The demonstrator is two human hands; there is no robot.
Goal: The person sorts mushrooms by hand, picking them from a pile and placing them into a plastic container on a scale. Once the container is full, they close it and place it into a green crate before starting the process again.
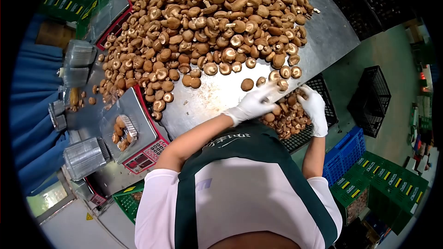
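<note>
Both my hands wear white gloves. At the near edge of the metal table, my left hand (254,104) reaches toward a few loose shiitake mushrooms (284,72), its fingers apart and slightly blurred. My right hand (315,110) is over a black crate (326,93) below the table edge. Its fingers are bent around what looks like a mushroom, partly hidden by the glove. Many mushrooms (291,122) lie in that crate, and a large heap of mushrooms (198,23) covers the far part of the table (207,94).
On the left, a red-framed scale (145,157) holds a clear plastic tray (129,128) with several mushrooms. Stacked clear trays (85,158) stand beside it. To the right are a black crate (371,101), a blue crate (344,152) and green crates (383,180).
</note>
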